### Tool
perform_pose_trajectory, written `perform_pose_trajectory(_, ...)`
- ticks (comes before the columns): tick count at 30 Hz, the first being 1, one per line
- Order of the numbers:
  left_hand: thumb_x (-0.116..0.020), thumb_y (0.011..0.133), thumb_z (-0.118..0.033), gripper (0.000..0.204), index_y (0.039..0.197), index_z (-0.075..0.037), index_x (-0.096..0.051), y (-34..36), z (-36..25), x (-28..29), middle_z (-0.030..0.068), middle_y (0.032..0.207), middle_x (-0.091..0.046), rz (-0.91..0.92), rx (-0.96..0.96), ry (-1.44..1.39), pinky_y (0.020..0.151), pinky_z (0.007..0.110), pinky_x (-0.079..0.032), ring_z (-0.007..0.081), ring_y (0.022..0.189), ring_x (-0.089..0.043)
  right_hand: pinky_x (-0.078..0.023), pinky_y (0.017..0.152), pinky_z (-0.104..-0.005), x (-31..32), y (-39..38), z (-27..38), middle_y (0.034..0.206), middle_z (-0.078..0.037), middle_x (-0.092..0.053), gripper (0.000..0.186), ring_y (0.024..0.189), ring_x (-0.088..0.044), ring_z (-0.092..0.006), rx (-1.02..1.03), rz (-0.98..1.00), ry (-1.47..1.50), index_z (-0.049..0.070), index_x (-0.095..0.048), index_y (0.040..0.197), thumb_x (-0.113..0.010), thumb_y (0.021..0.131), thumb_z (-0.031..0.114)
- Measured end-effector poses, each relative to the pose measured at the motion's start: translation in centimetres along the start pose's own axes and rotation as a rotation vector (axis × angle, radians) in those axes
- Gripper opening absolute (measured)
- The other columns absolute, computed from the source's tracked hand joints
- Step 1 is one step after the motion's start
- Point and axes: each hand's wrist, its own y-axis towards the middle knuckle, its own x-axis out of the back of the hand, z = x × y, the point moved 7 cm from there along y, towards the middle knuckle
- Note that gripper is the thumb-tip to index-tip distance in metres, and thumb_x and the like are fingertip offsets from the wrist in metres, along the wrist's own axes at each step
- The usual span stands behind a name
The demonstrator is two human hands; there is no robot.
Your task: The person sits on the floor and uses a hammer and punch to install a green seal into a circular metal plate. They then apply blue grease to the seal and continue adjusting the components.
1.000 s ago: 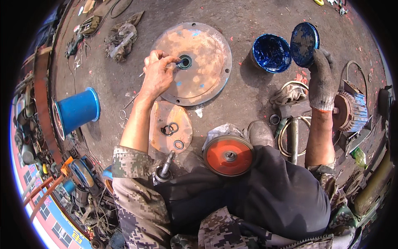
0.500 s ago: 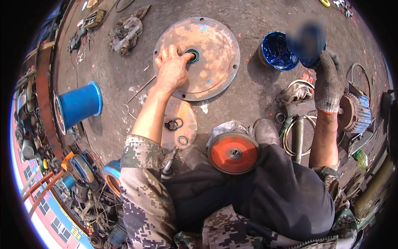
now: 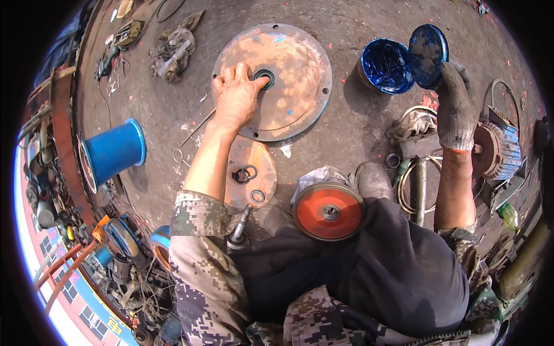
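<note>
My bare left hand (image 3: pixel 235 97) rests on a large round metal plate (image 3: pixel 288 112), its fingers spread over the rusty face. The thumb reaches the dark ring (image 3: pixel 265 75) lining the central hole. At the right, my right hand (image 3: pixel 459 109), in a grey work glove, is closed on the edge of a round lid (image 3: pixel 428 56) smeared with blue grease. The lid stands tilted up against the rim of an open bucket (image 3: pixel 385 64) that holds dark blue grease. Below the plate, black rings (image 3: pixel 244 174) and a pale ring (image 3: pixel 257 197) lie on a smaller rusty disc (image 3: pixel 262 158).
An orange-red pulley wheel (image 3: pixel 329 211) sits between my legs. A blue flanged cylinder (image 3: pixel 115 152) lies at the left, and a shaft with a bearing (image 3: pixel 239 228) stands by my left sleeve. A blue motor (image 3: pixel 501 149) and a hammer (image 3: pixel 420 155) are at the right.
My view has shifted slightly. The lid, blurred before, now shows clearly, its right edge in my right hand. My left thumb stays at the plate's central hole.
</note>
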Motion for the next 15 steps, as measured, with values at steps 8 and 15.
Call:
perform_pose_trajectory(8, -0.064, 0.087, -0.002, 0.049, 0.126, -0.030, -0.077, 0.1, 0.3, 0.3, 0.0113, 0.125, -0.054, 0.128, 0.132, -0.067, 0.105, 0.047, -0.036, 0.0329, 0.125, -0.047, -0.058, 0.082, -0.0314, -0.5, -0.8, -3.7, 0.117, -0.012, -0.067, 0.039, 0.095, -0.068, -0.0199, -0.293, -0.017, 0.592, 0.001, -0.068, 0.127, -0.060, 0.093, -0.016)
perform_pose_trajectory(15, -0.055, 0.086, -0.002, 0.023, 0.107, -0.003, -0.064, 0.0, 0.2, -4.0, 0.0051, 0.082, -0.057, 0.440, 0.710, -1.517, 0.059, 0.030, -0.045, 0.0162, 0.069, -0.056, -0.060, 0.087, -0.0337, -0.3, -0.7, -1.6, 0.119, -0.014, -0.066, 0.040, 0.103, -0.069, -0.0239, -0.019, -0.014, 0.180, -0.001, -0.066, 0.129, -0.060, 0.093, -0.017)
